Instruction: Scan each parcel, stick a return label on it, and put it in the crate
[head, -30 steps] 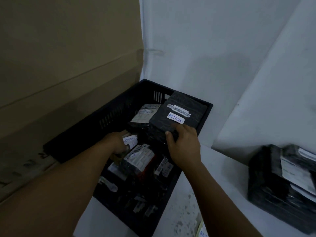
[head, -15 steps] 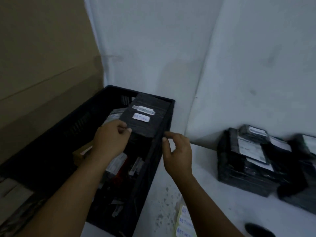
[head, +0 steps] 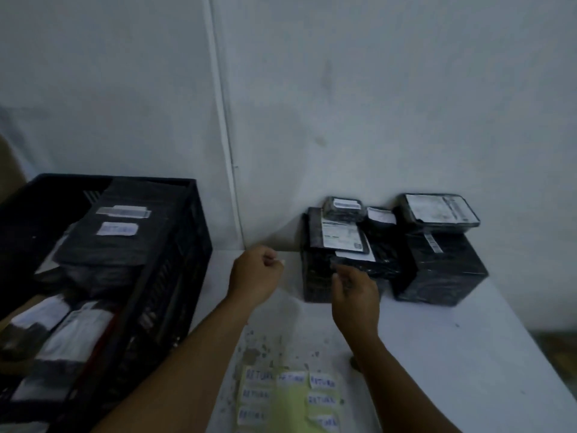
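A black plastic crate (head: 175,276) on the left holds several black-wrapped parcels; the top one (head: 115,232) bears a barcode strip and a white return label. A pile of black parcels (head: 390,248) with white shipping labels stands at the back right of the white table (head: 468,354). A yellow sheet of return labels (head: 290,398) lies at the near edge. My left hand (head: 254,276) hovers over the table with fingers curled, holding nothing. My right hand (head: 354,292) reaches to the front of the parcel pile, fingers loosely bent, nothing in it.
White walls meet in a corner behind the table. A small dark object (head: 354,362) peeks out beside my right forearm. The table's right edge curves off toward a dim floor (head: 555,354). Brown cardboard shows at the far left (head: 9,170).
Both hands have left the crate and the labelled parcel now rests inside it. My view has swung right, and the hands have moved over the table toward the parcel pile.
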A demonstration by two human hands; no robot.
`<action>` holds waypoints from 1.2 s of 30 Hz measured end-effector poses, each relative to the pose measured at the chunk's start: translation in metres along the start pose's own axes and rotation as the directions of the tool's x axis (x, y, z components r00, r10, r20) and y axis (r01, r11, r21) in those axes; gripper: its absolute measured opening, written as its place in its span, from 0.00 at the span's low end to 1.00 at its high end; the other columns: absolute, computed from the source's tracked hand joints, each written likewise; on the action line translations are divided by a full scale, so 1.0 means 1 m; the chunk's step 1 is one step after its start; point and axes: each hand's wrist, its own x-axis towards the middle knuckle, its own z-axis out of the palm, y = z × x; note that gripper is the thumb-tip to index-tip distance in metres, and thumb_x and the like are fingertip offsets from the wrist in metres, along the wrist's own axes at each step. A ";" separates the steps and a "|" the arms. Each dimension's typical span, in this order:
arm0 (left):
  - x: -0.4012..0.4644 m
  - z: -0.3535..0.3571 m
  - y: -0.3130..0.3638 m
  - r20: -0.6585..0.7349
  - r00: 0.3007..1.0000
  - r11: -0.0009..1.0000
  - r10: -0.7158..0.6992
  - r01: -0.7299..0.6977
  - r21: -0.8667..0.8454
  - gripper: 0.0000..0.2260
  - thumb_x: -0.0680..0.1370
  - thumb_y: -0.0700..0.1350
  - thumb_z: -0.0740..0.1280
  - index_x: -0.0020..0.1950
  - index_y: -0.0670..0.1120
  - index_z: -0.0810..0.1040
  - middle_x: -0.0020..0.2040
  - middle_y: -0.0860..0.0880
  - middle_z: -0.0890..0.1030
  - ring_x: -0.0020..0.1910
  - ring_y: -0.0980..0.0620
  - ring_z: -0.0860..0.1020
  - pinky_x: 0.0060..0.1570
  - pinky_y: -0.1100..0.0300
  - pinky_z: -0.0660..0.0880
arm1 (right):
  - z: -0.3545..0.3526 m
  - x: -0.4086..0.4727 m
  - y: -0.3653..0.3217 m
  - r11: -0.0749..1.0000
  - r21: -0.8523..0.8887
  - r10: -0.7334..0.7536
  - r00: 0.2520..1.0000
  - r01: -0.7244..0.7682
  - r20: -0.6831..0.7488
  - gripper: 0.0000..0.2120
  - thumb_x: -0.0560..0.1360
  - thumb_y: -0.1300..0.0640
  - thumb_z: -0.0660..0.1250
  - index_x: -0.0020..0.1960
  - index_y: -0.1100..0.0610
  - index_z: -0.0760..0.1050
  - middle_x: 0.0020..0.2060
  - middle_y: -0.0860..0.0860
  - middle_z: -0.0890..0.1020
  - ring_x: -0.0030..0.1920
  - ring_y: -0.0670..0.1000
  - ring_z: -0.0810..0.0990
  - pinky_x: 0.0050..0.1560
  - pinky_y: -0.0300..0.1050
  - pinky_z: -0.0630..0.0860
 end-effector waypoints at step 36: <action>0.075 0.130 0.057 -0.035 0.957 0.957 0.288 -0.287 0.034 0.25 0.74 0.40 0.74 0.70 0.47 0.72 0.65 0.46 0.72 0.59 0.49 0.76 0.61 0.58 0.73 | -0.031 0.040 0.092 0.969 -0.243 -0.042 0.998 0.053 0.050 0.22 0.76 0.51 0.72 0.67 0.56 0.76 0.66 0.59 0.75 0.67 0.60 0.72 0.65 0.59 0.71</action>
